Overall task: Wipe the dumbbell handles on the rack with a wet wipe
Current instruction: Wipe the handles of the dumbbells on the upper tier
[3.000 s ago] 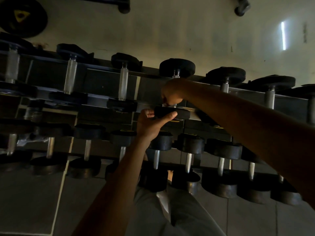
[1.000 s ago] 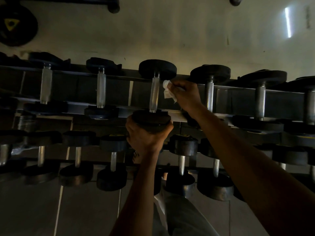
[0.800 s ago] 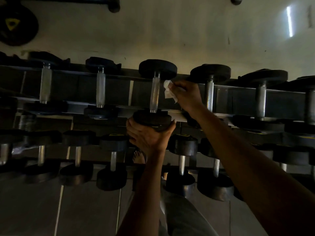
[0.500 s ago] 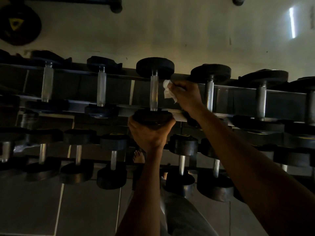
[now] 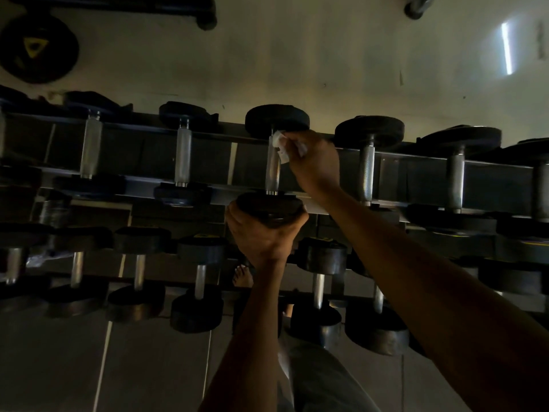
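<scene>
target: knurled silver steel dumbbell handle [image 5: 272, 171] between two black round rubber heads, on the top tier of the dark metal dumbbell rack [image 5: 416, 185].
axis: handle runs front-to-back across the rack rail; far head [image 5: 277, 119] toward the pale wall [image 5: 326, 55], near head [image 5: 269, 208] toward the person.
right hand [image 5: 315, 162]: just right of the handle, up at its far end, right under the far head. Fingers curled, pinching a crumpled white wet wipe [image 5: 280, 145]; wipe is pressed on the handle's top section.
left hand [image 5: 263, 233]: below the handle, cupped around the near head from underneath, fingers and thumb wrapped up its sides. Looks like it's steadying the dumbbell.
key relation: wipe sits at the far end, so all the bare steel lies toward the near head. My read: next stroke is a pull along the axis toward the left hand, right hand does it, left just braces.
risk: right fingers only reach the right flank; the left side of the handle may get missed unless the wipe wraps round.
neighbours: silver handle [image 5: 182, 157] left of target, knurled one [image 5: 366, 171] right of it; can't tell if either is wiped.
lower tier: smaller black dumbbells [image 5: 196, 281] below the target, untouched as far as I can see.
light: dim, fine detail of the wipe's contact unclear.
</scene>
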Demonstrator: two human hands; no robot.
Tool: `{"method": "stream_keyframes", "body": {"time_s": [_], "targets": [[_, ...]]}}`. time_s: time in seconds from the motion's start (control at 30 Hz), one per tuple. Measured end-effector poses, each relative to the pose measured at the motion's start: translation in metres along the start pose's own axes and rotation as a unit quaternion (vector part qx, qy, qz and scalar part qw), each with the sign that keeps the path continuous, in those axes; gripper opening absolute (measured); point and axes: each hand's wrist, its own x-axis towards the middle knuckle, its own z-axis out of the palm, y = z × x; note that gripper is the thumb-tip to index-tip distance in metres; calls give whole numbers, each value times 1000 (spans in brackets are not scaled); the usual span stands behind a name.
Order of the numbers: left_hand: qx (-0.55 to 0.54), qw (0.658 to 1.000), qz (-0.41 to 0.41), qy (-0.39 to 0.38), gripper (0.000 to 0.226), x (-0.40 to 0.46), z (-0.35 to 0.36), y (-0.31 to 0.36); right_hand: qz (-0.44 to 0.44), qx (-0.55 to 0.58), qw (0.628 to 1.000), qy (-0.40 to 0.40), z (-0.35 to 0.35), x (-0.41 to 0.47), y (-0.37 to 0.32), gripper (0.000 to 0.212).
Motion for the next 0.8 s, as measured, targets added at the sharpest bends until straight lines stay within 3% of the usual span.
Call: {"method": "stream_keyframes", "body": {"time_s": [0.23, 0.4, 0.5, 0.63, 0.8], "targets": [[21, 998, 18, -49, 129, 12, -22, -4, -27, -87, 996, 12, 9, 1, -17, 20], [38, 993, 15, -110, 129, 12, -36, -3, -14, -63, 998, 6, 11, 3, -16, 21], [-5, 985, -21, -173, 119, 22, -48, -7, -9, -49, 999, 0, 10, 3, -15, 19], [-70, 962, -72, -252, 93, 45, -64, -15, -1, -43, 997, -61, 9, -3, -15, 19], [-76, 954, -84, -276, 82, 57, -71, -13, 6, -14, 983, -185, -1, -19, -11, 18]]}}
